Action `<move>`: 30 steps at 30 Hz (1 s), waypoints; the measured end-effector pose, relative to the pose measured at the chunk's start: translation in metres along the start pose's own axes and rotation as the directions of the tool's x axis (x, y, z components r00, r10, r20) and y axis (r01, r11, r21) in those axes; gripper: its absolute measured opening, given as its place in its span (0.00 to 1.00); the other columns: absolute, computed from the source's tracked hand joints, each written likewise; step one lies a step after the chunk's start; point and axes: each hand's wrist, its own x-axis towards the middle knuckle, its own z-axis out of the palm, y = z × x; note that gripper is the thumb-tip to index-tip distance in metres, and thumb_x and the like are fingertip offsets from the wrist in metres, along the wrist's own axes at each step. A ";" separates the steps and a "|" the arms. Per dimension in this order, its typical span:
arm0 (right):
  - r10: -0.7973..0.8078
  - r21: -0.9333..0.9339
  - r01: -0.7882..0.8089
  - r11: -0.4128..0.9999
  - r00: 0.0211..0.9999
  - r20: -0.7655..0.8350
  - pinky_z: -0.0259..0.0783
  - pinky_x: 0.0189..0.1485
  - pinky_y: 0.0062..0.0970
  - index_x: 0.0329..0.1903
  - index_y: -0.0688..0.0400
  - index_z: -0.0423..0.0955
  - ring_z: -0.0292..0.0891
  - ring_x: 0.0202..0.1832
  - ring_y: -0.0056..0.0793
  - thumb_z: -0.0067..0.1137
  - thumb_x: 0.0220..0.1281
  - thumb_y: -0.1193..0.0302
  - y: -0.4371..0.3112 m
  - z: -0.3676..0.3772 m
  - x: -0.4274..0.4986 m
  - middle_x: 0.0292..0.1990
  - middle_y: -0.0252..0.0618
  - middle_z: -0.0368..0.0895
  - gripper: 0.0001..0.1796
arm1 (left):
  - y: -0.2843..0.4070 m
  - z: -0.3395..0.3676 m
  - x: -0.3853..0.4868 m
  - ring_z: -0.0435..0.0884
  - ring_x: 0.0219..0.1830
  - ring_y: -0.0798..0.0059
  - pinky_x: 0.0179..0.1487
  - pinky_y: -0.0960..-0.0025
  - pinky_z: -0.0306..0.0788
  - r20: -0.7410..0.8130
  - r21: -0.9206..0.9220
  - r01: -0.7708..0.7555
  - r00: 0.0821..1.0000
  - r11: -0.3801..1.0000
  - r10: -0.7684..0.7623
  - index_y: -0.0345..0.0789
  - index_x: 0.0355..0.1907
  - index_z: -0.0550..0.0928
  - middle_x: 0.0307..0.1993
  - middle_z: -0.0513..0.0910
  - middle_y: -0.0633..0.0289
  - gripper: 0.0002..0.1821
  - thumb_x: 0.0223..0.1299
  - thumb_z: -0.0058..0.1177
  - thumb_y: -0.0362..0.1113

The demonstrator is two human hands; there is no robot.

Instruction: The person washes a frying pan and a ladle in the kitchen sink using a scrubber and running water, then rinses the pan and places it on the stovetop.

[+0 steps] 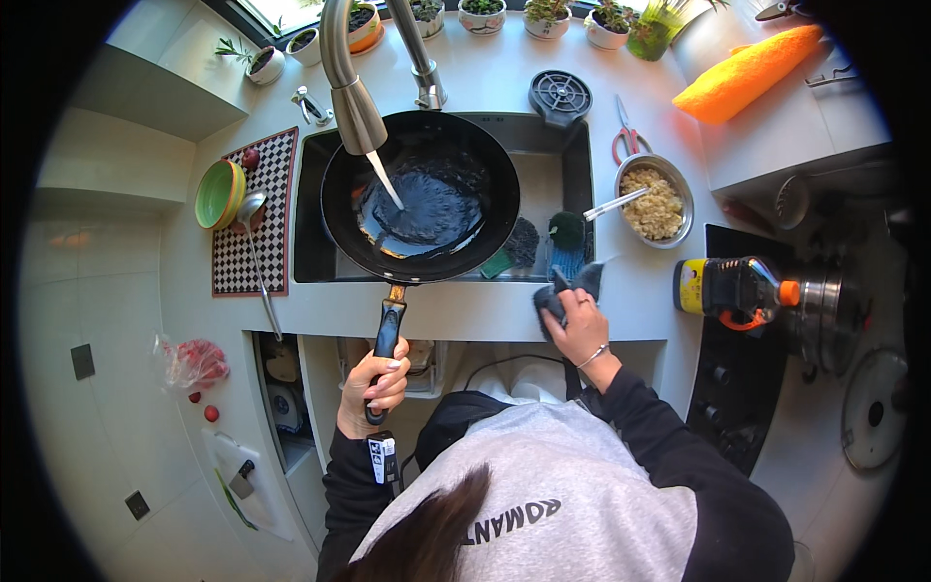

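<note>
My left hand (378, 382) grips the black handle of a dark wok (487, 167), which lies over the left part of the sink (574, 167). Water runs from the metal faucet (356, 109) into the wok and pools at its bottom. My right hand (582, 327) is closed on a dark grey cloth (547, 302) at the sink's front edge, right of the wok. Just beyond the cloth, a dark green scrubber (566, 231), a blue cloth (566, 263) and a grey scouring pad (522, 242) lie in the sink.
A metal bowl of rice (686, 222) with chopsticks, red-handled scissors (627, 138) and a dark bottle (727, 285) stand or lie at the right. Green bowls (217, 195) and a ladle (252, 218) are on a checkered mat (275, 156) at the left. Potted plants (482, 16) line the back.
</note>
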 end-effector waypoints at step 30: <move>-0.272 -0.091 0.302 0.949 0.930 0.249 0.68 0.36 0.32 0.39 0.50 0.69 0.67 0.43 0.37 0.66 0.42 0.61 -0.016 0.053 0.027 0.38 0.40 0.69 0.20 | -0.007 0.032 -0.024 0.62 0.11 0.87 0.12 0.81 0.56 -0.454 0.659 -0.100 0.737 0.746 0.500 0.38 0.36 0.68 0.16 0.69 0.67 0.05 0.60 0.46 0.25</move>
